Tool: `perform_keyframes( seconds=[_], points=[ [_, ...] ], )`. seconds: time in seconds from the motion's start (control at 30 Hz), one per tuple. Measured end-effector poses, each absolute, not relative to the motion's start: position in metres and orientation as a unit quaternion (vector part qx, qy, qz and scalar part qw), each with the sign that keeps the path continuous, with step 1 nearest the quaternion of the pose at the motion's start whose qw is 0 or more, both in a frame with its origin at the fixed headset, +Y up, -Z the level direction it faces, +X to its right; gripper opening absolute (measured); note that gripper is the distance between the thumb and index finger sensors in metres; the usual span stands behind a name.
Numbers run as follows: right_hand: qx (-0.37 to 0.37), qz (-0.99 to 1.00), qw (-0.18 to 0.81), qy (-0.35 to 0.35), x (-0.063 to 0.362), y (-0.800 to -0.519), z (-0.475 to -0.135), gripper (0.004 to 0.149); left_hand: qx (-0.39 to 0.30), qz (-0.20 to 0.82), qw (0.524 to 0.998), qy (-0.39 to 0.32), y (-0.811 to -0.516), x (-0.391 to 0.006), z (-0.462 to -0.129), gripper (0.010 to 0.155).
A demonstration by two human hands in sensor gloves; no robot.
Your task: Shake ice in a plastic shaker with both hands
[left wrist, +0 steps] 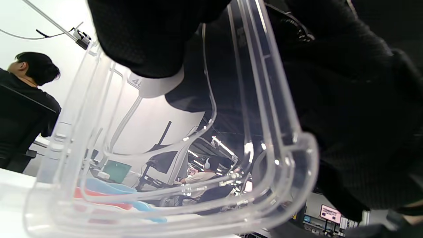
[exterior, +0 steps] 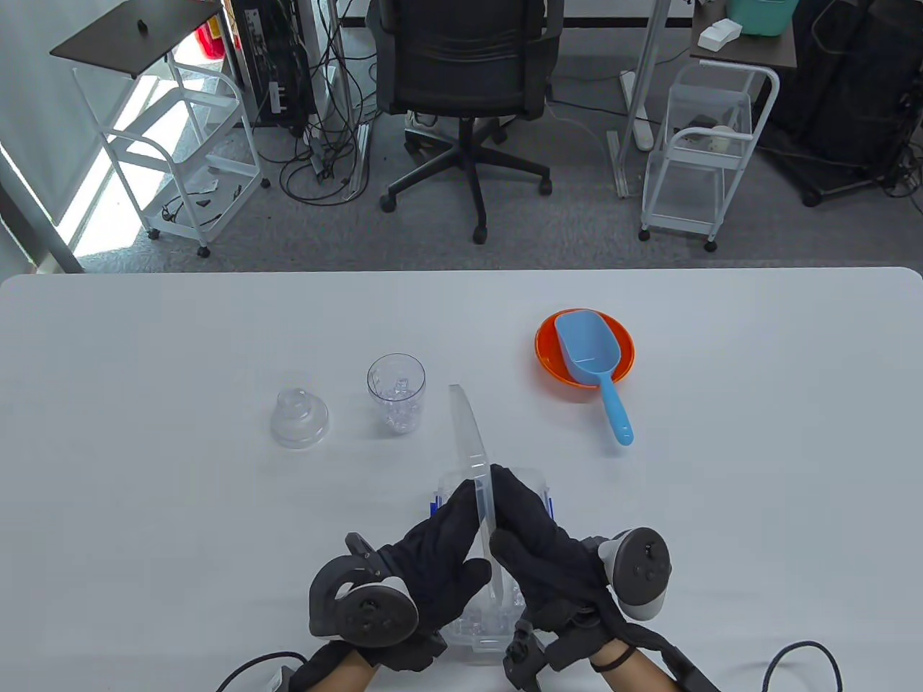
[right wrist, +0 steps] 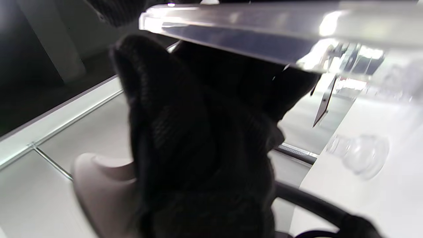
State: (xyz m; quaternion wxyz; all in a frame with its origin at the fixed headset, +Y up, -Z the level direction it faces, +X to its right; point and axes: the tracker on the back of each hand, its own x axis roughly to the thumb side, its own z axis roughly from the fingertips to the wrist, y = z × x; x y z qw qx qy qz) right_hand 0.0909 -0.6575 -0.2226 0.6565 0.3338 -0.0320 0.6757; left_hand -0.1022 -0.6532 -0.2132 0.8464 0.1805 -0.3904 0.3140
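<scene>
While both hands work near the front edge of the white table, they hold a clear plastic lid standing up on its edge between them. The left hand presses its straight fingers flat against the lid's left side, and the right hand does the same on the right side, so the lid is squeezed between the two palms. In the left wrist view the see-through lid fills most of the picture, with black glove on both sides of it. Under the hands sits a clear box with ice in it and blue clips on its sides. The clear shaker cup stands upright farther back on the table, well apart from the hands, with some ice at its bottom. Just to its left lies the clear shaker top, resting on its wide end, apart from the cup. Over to the right, a blue scoop lies in an orange bowl, its handle sticking out over the rim toward the front.
</scene>
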Motion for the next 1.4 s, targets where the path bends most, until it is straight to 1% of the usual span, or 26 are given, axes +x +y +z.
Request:
perform_keyframes(
  seconds=[0.03,0.13,0.23,0.33,0.5,0.57,0.67,0.73,0.83,0.9,0.97,1.0,1.07,1.2,1.23,1.27,1.33,1.4],
  points=[
    [0.341,0.673,0.656,-0.027,0.090,-0.658,-0.222,0.071,0.181,0.317,0.846,-0.389,-0.653,-0.103,-0.214,0.080],
    [0.372,0.673,0.639,-0.015,0.086,-0.659,-0.222,0.071,0.186,0.326,0.846,-0.378,-0.652,-0.107,-0.215,0.091],
    [0.378,0.668,0.641,-0.016,0.086,-0.658,-0.220,0.066,0.207,0.313,0.851,-0.368,-0.652,-0.109,-0.216,0.093],
    [0.388,0.671,0.632,-0.017,0.085,-0.659,-0.220,0.066,0.211,0.302,0.854,-0.368,-0.650,-0.110,-0.216,0.089],
    [0.386,0.687,0.615,-0.022,0.086,-0.660,-0.220,0.065,0.208,0.342,0.846,-0.353,-0.650,-0.113,-0.217,0.076],
    [0.387,0.694,0.606,-0.026,0.087,-0.659,-0.220,0.065,0.234,0.369,0.841,-0.319,-0.649,-0.118,-0.217,0.069],
    [0.382,0.714,0.585,-0.036,0.090,-0.655,-0.222,0.064,0.251,0.395,0.837,-0.284,-0.648,-0.125,-0.218,0.067],
    [0.363,0.745,0.557,-0.058,0.096,-0.654,-0.224,0.066,0.253,0.409,0.833,-0.273,-0.648,-0.129,-0.220,0.067],
    [0.290,0.802,0.513,-0.099,0.111,-0.653,-0.230,0.073,0.254,0.422,0.826,-0.273,-0.645,-0.132,-0.220,0.066],
    [0.256,0.832,0.482,-0.098,0.118,-0.655,-0.236,0.078,0.253,0.425,0.823,-0.281,-0.644,-0.133,-0.221,0.066],
    [0.222,0.884,0.401,-0.090,0.125,-0.658,-0.243,0.082,0.238,0.425,0.817,-0.311,-0.643,-0.132,-0.221,0.067],
    [0.210,0.897,0.380,-0.081,0.127,-0.660,-0.245,0.085,0.233,0.427,0.815,-0.316,-0.643,-0.132,-0.221,0.068],
    [0.200,0.900,0.382,-0.064,0.130,-0.663,-0.249,0.087,0.225,0.438,0.810,-0.317,-0.644,-0.131,-0.221,0.069],
    [0.230,0.837,0.496,-0.029,0.133,-0.667,-0.254,0.085,0.190,0.477,0.791,-0.334,-0.647,-0.132,-0.226,0.070],
    [0.238,0.824,0.512,-0.034,0.133,-0.666,-0.254,0.084,0.181,0.491,0.785,-0.333,-0.648,-0.134,-0.227,0.071],
    [0.237,0.822,0.516,-0.042,0.133,-0.664,-0.253,0.083,0.181,0.499,0.782,-0.327,-0.649,-0.135,-0.228,0.072],
    [0.227,0.840,0.487,-0.067,0.135,-0.660,-0.251,0.080,0.178,0.514,0.776,-0.320,-0.649,-0.138,-0.230,0.074],
    [0.215,0.859,0.455,-0.091,0.135,-0.654,-0.248,0.078,0.183,0.511,0.782,-0.308,-0.649,-0.141,-0.231,0.075]
  ],
)
